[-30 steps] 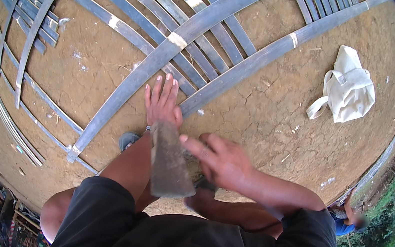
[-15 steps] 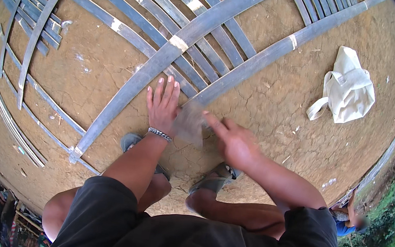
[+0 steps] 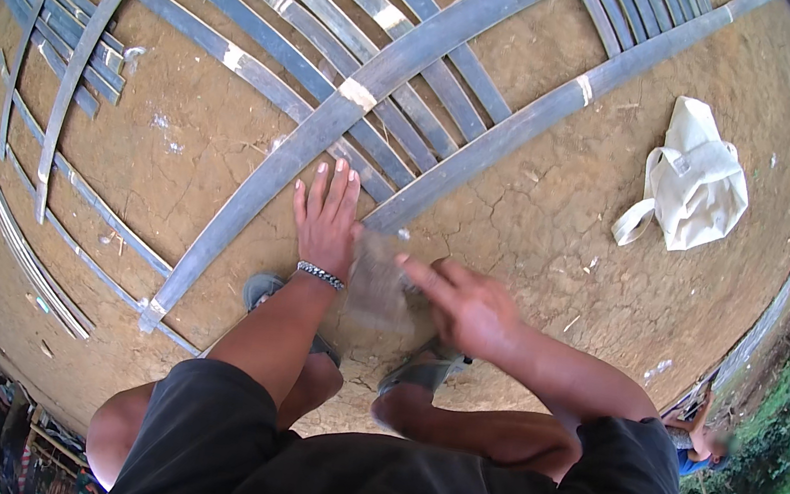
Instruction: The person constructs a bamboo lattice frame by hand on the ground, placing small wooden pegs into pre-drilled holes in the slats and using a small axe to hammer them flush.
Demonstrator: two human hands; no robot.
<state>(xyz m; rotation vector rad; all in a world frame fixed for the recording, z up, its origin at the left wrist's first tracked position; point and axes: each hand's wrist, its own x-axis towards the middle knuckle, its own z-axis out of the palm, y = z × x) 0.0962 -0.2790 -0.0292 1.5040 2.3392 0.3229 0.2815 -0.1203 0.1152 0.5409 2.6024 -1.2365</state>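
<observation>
My left hand (image 3: 325, 225) lies flat with fingers stretched out, a chain bracelet at its wrist. Its fingertips are beside the lower ends of the dark bamboo-like slats (image 3: 359, 158); whether they touch is hard to tell. My right hand (image 3: 469, 306) is closed with its index finger pointing left. A flat grey blade-like tool (image 3: 378, 283), smeared by motion, is at its fingers; its exact kind is unclear. Just beyond the tool is the near end of a long dark strip (image 3: 422, 195), which runs to the upper right.
Long curved crosspieces (image 3: 258, 182) lie over the slats on cracked earth (image 3: 536, 176). A white cloth bag (image 3: 699, 184) rests at the right. Thin pale strips (image 3: 22, 240) lie at the left. My sandalled feet (image 3: 420, 372) are close below the hands. Another person (image 3: 694, 441) is at the far right.
My right hand and the blurred tool have shifted slightly toward me, away from the long strip's end. My left hand stays nearly in place.
</observation>
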